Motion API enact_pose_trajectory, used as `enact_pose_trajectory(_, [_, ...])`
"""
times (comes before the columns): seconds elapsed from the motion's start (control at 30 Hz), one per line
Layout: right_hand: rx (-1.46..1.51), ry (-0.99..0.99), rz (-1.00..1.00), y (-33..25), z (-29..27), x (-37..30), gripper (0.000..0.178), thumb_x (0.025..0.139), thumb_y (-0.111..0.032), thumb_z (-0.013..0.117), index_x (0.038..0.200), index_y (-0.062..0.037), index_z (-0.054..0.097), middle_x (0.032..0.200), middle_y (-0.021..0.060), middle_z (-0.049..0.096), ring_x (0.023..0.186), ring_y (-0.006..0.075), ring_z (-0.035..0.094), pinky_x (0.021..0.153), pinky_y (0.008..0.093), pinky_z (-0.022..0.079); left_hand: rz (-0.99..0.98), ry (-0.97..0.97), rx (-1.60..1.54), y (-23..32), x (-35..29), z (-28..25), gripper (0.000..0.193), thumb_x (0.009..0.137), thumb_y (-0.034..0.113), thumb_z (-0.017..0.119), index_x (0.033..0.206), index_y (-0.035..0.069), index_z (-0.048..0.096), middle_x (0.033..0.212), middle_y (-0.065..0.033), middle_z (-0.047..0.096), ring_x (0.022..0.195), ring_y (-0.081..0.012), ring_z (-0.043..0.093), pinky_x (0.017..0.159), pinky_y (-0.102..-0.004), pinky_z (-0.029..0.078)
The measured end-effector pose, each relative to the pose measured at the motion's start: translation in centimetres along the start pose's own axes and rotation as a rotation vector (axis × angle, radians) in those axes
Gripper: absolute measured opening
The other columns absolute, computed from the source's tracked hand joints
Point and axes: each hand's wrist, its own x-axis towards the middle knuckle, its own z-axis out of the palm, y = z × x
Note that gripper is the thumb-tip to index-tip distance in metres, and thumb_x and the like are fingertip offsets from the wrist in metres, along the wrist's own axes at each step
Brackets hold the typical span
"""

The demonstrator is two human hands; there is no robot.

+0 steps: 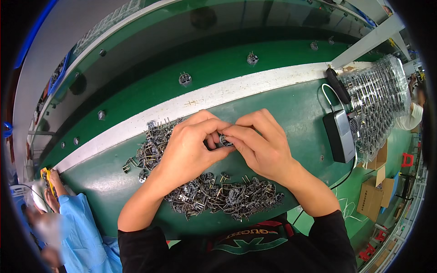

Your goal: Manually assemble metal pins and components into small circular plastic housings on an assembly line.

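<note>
Over the green bench, my left hand and my right hand meet at the fingertips around a small round dark electronic part. The left fingers are curled about it, and the right thumb and forefinger pinch it from the other side. Most of the part is covered by my fingers. Below my hands spreads a pile of loose dark parts with metal pins. A second heap of similar parts lies to the left, partly hidden by my left hand and forearm.
Beyond a white rail runs a green belt with several round parts spaced along it. A grey-black power box with cables and stacked clear trays stand at right. A co-worker in blue is at left; cardboard boxes are at right.
</note>
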Motion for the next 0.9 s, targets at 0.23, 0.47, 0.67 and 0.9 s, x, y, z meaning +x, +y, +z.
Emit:
enact_pose_trajectory(0.23, [-0.002, 0.016, 0.001, 0.2, 0.0, -0.4, 0.039, 0.070, 0.001, 0.076, 0.108, -0.0063, 0.072, 0.090, 0.0035, 0.057, 0.073, 0.0214, 0.053, 0.061, 0.0328, 0.045, 0.016, 0.028, -0.039, 0.2, 0.1, 0.0, 0.036, 0.071, 0.003, 0.085, 0.105, 0.002, 0.074, 0.087, -0.0075, 0.063, 0.070, -0.0156, 0.064, 0.067, -0.0306, 0.054])
enact_pose_trajectory(0.47, [0.093, 0.020, 0.173, -0.6, 0.8, -0.4, 0.039, 0.081, -0.003, 0.076, 0.119, -0.0019, 0.069, 0.096, 0.0066, 0.059, 0.077, 0.0238, 0.056, 0.063, 0.0343, 0.047, 0.002, 0.156, 0.130, -2.0, 1.3, -3.3, 0.036, 0.074, 0.004, 0.082, 0.109, 0.004, 0.074, 0.089, -0.0095, 0.068, 0.073, -0.0169, 0.063, 0.068, -0.0298, 0.052])
enact_pose_trajectory(0.67, [0.220, -0.464, 0.018, -0.2, 2.5, -1.4, 0.033, 0.083, -0.018, 0.079, 0.114, -0.0105, 0.071, 0.097, 0.0036, 0.057, 0.093, 0.0238, 0.054, 0.083, 0.0372, 0.047, -0.340, 0.456, 0.491, -9.3, 2.1, -10.3, 0.038, 0.076, 0.013, 0.081, 0.113, 0.007, 0.074, 0.103, -0.0121, 0.075, 0.083, -0.0255, 0.068, 0.078, -0.0394, 0.054])
enact_pose_trajectory(0.9, [0.240, -0.559, 0.028, 0.1, 3.5, -1.4, 0.028, 0.081, -0.021, 0.081, 0.107, -0.0129, 0.074, 0.095, -0.0006, 0.058, 0.094, 0.0223, 0.054, 0.086, 0.0369, 0.044, -0.375, 0.423, 0.489, -14.0, 1.3, -12.1, 0.043, 0.076, 0.025, 0.084, 0.113, 0.006, 0.074, 0.103, -0.0140, 0.070, 0.088, -0.0266, 0.068, 0.081, -0.0390, 0.054])
